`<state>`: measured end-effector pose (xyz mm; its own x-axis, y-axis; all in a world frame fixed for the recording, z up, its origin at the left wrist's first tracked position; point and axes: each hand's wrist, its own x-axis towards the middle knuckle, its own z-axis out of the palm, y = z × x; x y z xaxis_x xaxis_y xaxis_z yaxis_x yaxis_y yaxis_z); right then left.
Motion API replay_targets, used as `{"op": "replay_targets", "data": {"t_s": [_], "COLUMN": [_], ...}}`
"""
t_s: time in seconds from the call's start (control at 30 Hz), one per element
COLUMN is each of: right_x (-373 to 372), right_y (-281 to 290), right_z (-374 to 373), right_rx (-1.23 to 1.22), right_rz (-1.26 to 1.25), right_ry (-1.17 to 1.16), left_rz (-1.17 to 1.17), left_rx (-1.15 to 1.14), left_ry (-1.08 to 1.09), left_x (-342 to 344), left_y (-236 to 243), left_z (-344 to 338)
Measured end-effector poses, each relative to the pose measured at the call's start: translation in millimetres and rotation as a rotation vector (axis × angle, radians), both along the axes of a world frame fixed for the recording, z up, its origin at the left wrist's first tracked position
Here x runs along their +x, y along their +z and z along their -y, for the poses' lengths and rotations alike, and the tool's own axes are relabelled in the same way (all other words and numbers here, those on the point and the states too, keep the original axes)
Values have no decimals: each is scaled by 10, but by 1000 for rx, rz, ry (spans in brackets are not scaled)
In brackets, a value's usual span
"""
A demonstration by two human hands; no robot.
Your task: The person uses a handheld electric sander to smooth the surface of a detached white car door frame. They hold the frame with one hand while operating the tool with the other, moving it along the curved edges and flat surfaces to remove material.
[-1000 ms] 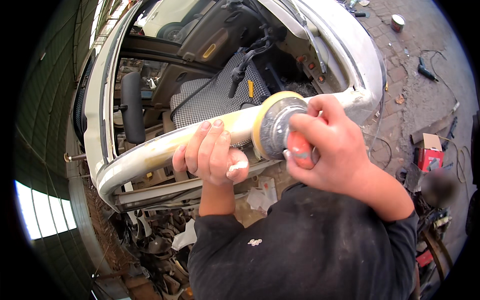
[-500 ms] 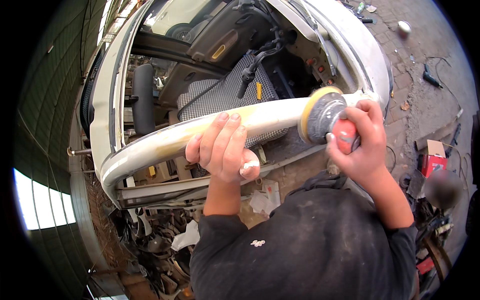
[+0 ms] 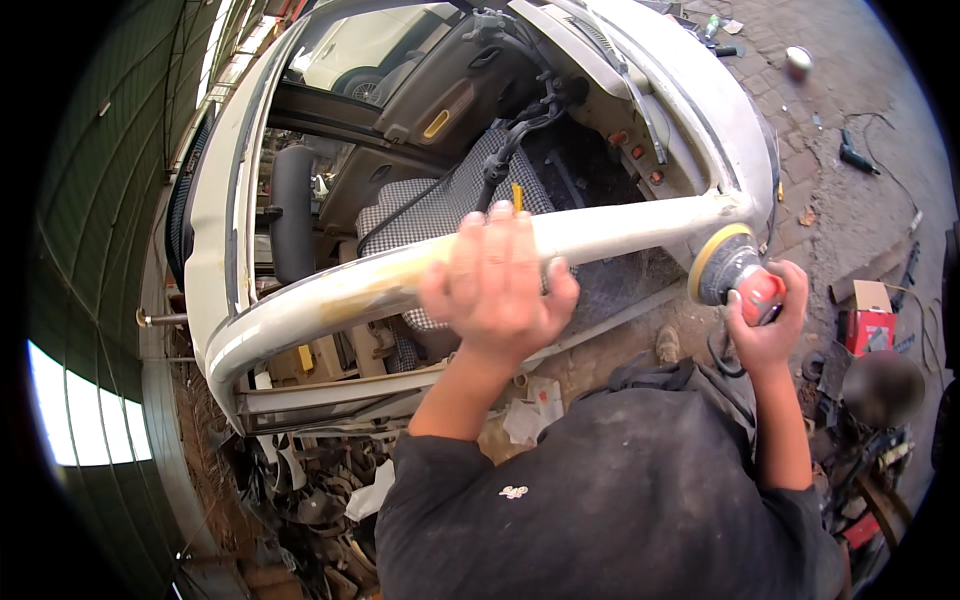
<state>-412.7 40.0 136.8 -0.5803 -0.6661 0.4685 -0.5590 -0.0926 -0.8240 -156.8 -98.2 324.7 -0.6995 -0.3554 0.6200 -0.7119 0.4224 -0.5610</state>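
Note:
My left hand [image 3: 497,285] lies on the pale curved roof pillar [image 3: 635,226] of a small vehicle, its fingers stretched out over the top and somewhat blurred. Left of it the pillar has a yellowish filler patch [image 3: 385,282]. My right hand [image 3: 772,315] grips the red back end of a power sander [image 3: 728,272] with a yellow-edged round pad. The sander is held to the right of the pillar's end, its pad tilted toward the left and apart from the pillar.
Inside the cab are a checkered seat [image 3: 412,205], black handlebars [image 3: 520,130] and a dark headrest-like pad [image 3: 292,215]. At right on the ground lie a corded tool [image 3: 858,155], a red box [image 3: 868,328] and a pale can [image 3: 798,60]. Scrap parts [image 3: 315,500] are heaped lower left.
My right hand has drawn the sander off the pillar, toward the right and down. The left hand has gone from curled fingers to outstretched ones, shifting right along the pillar.

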Motion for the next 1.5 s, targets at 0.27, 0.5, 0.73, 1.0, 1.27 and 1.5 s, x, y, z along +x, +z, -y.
{"op": "replay_targets", "data": {"t_s": [0.27,0.5,0.73,1.0,1.27,1.5], "right_x": [-462,-744,-933,-1109,-1351,-1396], "right_y": [-156,-167,-250,-280,-261,-270], "right_z": [-357,-382,-394,-580,-684,-661], "right_rx": [-152,-121,-65,62,74,32], "right_rz": [103,190,355,435,165,346], "right_ry": [-85,-6,41,96,256,323], "left_rz": [490,394,160,221,318,98], "left_rx": [357,368,255,500,858,26], "left_ry": [-119,-95,389,76,-66,396], "left_x": [-1377,-699,-222,-1365,-1498,0], "left_y": [-1691,-808,308,-1406,-1438,-117], "left_z": [-57,-64,-122,-115,-232,-184]}}
